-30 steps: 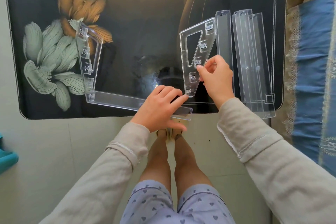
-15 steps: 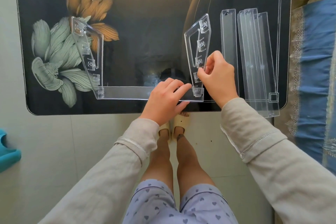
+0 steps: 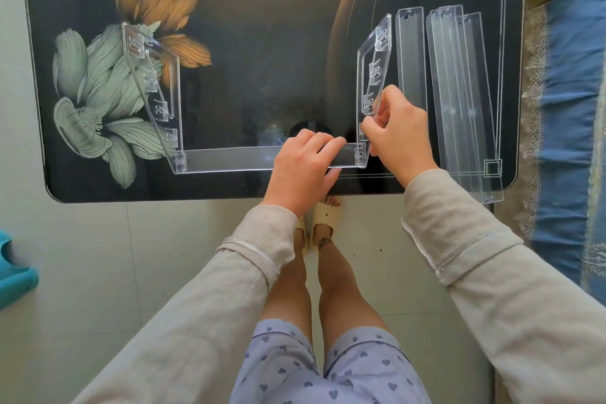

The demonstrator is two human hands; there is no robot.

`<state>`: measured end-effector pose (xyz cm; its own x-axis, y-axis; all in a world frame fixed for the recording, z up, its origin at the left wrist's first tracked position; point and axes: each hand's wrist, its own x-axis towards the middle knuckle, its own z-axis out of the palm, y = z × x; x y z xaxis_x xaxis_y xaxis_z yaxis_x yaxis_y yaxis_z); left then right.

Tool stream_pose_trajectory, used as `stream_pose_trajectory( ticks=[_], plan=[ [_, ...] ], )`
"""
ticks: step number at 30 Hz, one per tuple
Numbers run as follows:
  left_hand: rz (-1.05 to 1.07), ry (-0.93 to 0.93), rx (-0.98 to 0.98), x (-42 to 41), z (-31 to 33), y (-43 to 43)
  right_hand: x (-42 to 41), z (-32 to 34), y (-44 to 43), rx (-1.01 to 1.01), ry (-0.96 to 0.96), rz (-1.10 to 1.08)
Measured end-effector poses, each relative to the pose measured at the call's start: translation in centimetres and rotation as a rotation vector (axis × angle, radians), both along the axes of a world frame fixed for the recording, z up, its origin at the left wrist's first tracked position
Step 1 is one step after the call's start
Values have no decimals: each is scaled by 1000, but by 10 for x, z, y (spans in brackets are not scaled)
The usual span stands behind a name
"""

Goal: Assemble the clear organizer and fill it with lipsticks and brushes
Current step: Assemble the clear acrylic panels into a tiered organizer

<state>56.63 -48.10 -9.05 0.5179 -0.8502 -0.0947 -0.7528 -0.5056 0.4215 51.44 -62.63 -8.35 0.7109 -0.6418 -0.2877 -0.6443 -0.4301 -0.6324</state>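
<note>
On the dark glass table (image 3: pixel 262 43) stands a partly built clear organizer. Its left side panel (image 3: pixel 152 85) is upright and joined to a long clear front strip (image 3: pixel 229 159). My left hand (image 3: pixel 303 170) presses down on the strip near its right end. The right side panel (image 3: pixel 373 75) stands upright at that end, pinched near its lower edge by my right hand (image 3: pixel 398 131). No lipsticks or brushes are in view.
Several loose clear strips (image 3: pixel 459 92) lie side by side at the table's right, one (image 3: pixel 411 59) right beside the right panel. A blue patterned bed cover (image 3: pixel 567 108) borders the table's right edge. A teal object (image 3: pixel 13 275) lies on the tiled floor at left.
The right side panel has swung from tilted to upright and now sits at the strip's right end. The strip and left panel have straightened along the table's front edge.
</note>
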Motion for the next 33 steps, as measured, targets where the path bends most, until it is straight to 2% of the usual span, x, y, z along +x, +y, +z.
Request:
stream_pose_trajectory(
  ticks=[11,33],
  plan=[
    [94,129,-12,-7,-6,-4,-2,-2,-3,39,3,42],
    [133,169,64,-10,-9,-3,-2,-6,2,43,-15,103]
  ],
)
